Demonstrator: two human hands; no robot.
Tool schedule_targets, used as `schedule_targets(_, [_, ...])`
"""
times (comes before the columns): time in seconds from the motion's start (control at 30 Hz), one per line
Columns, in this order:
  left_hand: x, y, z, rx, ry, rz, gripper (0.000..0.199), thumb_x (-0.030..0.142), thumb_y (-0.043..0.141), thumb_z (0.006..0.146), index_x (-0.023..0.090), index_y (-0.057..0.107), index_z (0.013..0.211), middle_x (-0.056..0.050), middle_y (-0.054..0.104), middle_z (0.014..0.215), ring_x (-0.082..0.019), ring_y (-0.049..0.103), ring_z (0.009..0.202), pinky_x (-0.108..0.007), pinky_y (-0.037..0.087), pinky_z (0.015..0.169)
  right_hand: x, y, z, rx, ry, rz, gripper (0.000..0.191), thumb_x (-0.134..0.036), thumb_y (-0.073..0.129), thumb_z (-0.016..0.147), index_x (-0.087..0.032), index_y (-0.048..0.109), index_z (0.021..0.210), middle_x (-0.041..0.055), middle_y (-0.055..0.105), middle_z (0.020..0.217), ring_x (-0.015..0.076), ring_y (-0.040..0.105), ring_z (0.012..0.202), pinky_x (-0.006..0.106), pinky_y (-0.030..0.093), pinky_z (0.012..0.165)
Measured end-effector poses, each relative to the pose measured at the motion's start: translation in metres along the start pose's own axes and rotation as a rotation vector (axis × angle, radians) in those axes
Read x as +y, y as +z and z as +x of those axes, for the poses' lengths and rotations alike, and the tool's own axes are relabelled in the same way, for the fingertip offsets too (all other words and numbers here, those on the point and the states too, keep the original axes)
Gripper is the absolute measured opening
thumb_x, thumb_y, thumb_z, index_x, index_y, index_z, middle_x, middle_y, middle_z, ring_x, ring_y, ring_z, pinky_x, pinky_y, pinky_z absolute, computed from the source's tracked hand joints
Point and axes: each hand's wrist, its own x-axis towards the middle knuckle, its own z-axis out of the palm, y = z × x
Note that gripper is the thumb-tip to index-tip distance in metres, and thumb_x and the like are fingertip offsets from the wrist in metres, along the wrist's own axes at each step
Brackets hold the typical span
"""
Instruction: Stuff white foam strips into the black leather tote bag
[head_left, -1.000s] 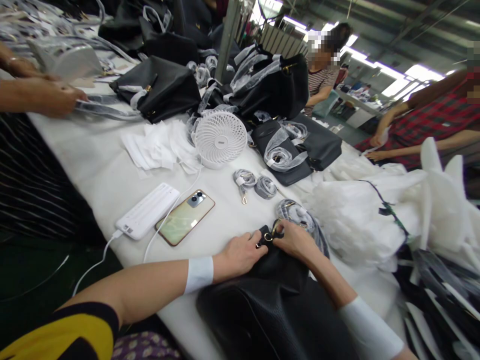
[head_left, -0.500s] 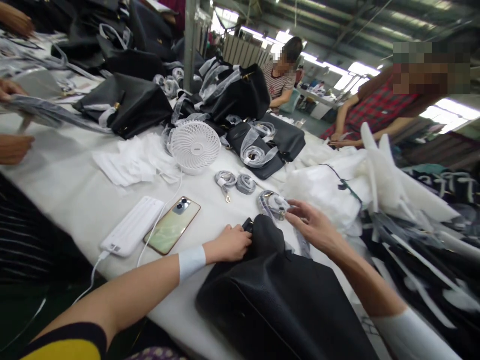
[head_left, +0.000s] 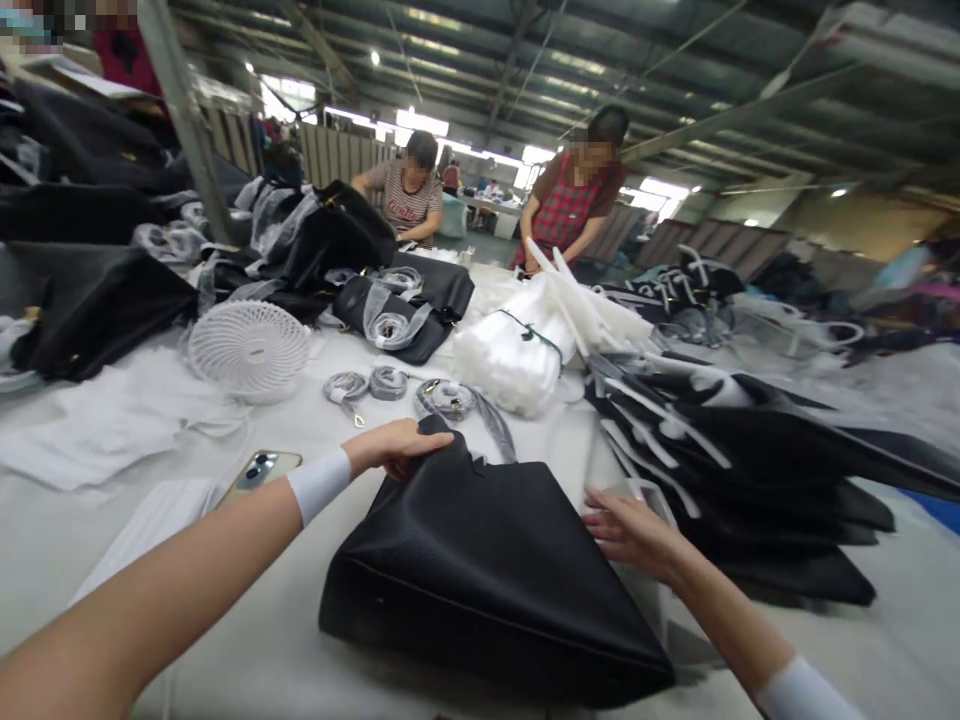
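Observation:
A large black handbag (head_left: pixel 495 560) lies on the white-covered table in front of me. My left hand (head_left: pixel 397 447) is closed on its top far-left corner, the thumb over the black material. Off the bag's right edge, my right hand (head_left: pixel 634 530) is open with fingers stretched out, by a sheet of clear plastic (head_left: pixel 652 610); whether it touches the plastic I cannot tell. Just beyond the bag lies a coiled, plastic-wrapped strap (head_left: pixel 448 398) with its tail running right. Two smaller wrapped coils, a strap with a gold clip (head_left: pixel 345 387) and another strap (head_left: pixel 388 382), sit left of it.
To the left are a white fan (head_left: pixel 250 350), white paper sheets (head_left: pixel 112 420), a phone (head_left: pixel 262 470) and a white power bank (head_left: pixel 150 530). Flat black bags with white-wrapped handles (head_left: pixel 750 470) are stacked at right. Behind stands a white bundle (head_left: pixel 517 345). Two people work beyond the table.
My view has swung right. My right hand has left the wrapped strap coil and come nearer, to the bag's right side. My left hand still holds the bag's top.

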Motion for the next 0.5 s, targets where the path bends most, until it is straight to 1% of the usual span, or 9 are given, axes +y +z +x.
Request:
schedule_targets(0.03, [0.007, 0.0, 0.003, -0.025, -0.049, -0.002, 0.058, 0.067, 0.075, 0.059, 0.014, 0.061, 0.075, -0.007, 0.063, 0.058, -0.024, 0.064, 0.057, -0.03, 0.05, 0.049, -0.003, 0.008, 0.001, -0.054, 0.037, 0.02, 0.039, -0.056, 0.057, 0.084, -0.017, 0.059, 0.089, 0.0136, 0.07, 0.088, 0.0222, 0.07, 0.079, 0.036, 0.057, 0.073])
schedule_targets(0.1, [0.016, 0.003, 0.012, -0.051, -0.117, -0.021, 0.05, 0.052, 0.084, 0.053, 0.014, 0.062, 0.077, -0.007, 0.067, 0.062, -0.026, 0.065, 0.061, -0.031, 0.052, 0.052, -0.011, 0.023, 0.007, -0.153, 0.066, 0.048, 0.037, -0.052, 0.058, 0.084, -0.016, 0.061, 0.084, 0.0111, 0.07, 0.079, 0.0224, 0.069, 0.072, 0.038, 0.057, 0.071])
schedule_targets(0.17, [0.015, 0.007, 0.021, -0.033, -0.132, -0.071, 0.042, 0.032, 0.087, 0.048, 0.015, 0.062, 0.077, -0.006, 0.068, 0.063, -0.027, 0.067, 0.062, -0.033, 0.054, 0.055, -0.018, 0.037, 0.016, -0.199, 0.051, 0.075, 0.028, -0.043, 0.064, 0.08, -0.015, 0.063, 0.08, 0.0104, 0.071, 0.076, 0.0238, 0.069, 0.071, 0.039, 0.057, 0.072])
schedule_targets(0.2, [0.01, 0.009, 0.025, -0.019, -0.136, -0.094, 0.039, 0.025, 0.085, 0.047, 0.015, 0.061, 0.076, -0.006, 0.067, 0.061, -0.027, 0.067, 0.062, -0.035, 0.054, 0.056, -0.02, 0.042, 0.021, -0.207, 0.033, 0.087, 0.024, -0.038, 0.067, 0.077, -0.015, 0.063, 0.079, 0.0102, 0.071, 0.076, 0.0243, 0.069, 0.071, 0.039, 0.057, 0.072])
schedule_targets(0.27, [-0.007, 0.014, 0.025, 0.003, -0.151, -0.171, 0.032, 0.021, 0.081, 0.048, 0.015, 0.06, 0.071, -0.005, 0.065, 0.057, -0.028, 0.066, 0.059, -0.038, 0.055, 0.058, -0.019, 0.051, 0.031, -0.199, -0.013, 0.106, 0.019, -0.031, 0.072, 0.071, -0.015, 0.064, 0.077, 0.0093, 0.071, 0.075, 0.0246, 0.069, 0.07, 0.037, 0.057, 0.069])
schedule_targets(0.33, [-0.032, 0.019, 0.018, 0.008, -0.153, -0.269, 0.029, 0.024, 0.079, 0.049, 0.015, 0.06, 0.069, -0.007, 0.066, 0.057, -0.028, 0.066, 0.059, -0.04, 0.056, 0.061, -0.01, 0.058, 0.039, -0.178, -0.067, 0.133, 0.019, -0.026, 0.074, 0.066, -0.016, 0.063, 0.077, 0.0081, 0.072, 0.074, 0.0236, 0.068, 0.068, 0.035, 0.056, 0.067])
schedule_targets(0.43, [-0.069, 0.024, -0.001, 0.009, -0.096, -0.416, 0.036, 0.035, 0.081, 0.05, 0.013, 0.063, 0.073, -0.01, 0.071, 0.069, -0.028, 0.069, 0.067, -0.039, 0.056, 0.07, 0.011, 0.067, 0.045, -0.143, -0.145, 0.192, 0.02, -0.019, 0.072, 0.064, -0.016, 0.061, 0.08, 0.0064, 0.071, 0.073, 0.0214, 0.067, 0.064, 0.032, 0.055, 0.063])
schedule_targets(0.5, [-0.086, 0.024, -0.012, 0.043, -0.032, -0.486, 0.045, 0.039, 0.083, 0.048, 0.013, 0.065, 0.081, -0.009, 0.073, 0.076, -0.027, 0.07, 0.073, -0.037, 0.056, 0.074, 0.022, 0.073, 0.046, -0.119, -0.198, 0.232, 0.025, -0.016, 0.07, 0.063, -0.017, 0.06, 0.086, 0.0051, 0.071, 0.073, 0.0204, 0.066, 0.063, 0.03, 0.054, 0.061])
